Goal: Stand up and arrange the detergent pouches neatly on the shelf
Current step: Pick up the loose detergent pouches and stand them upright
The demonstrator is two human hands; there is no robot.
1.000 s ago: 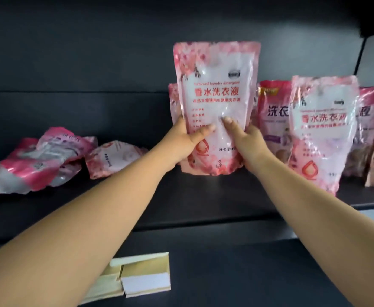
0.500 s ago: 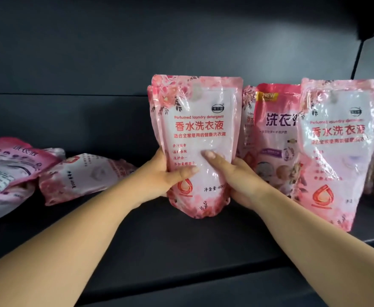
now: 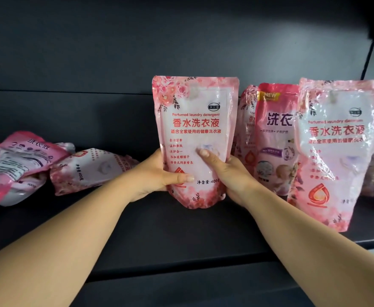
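Upright, pouch [image 3: 196, 140] in both hands.

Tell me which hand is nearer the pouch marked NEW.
Right. The right hand grips the held pouch just beside the NEW pouch; the left hand grips its far edge.

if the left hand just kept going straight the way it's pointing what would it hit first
The left hand already grips the held pouch, so that pouch lies first in its line. Beyond the pouch, probably the dark back panel of the shelf, though depth is hard to judge here.
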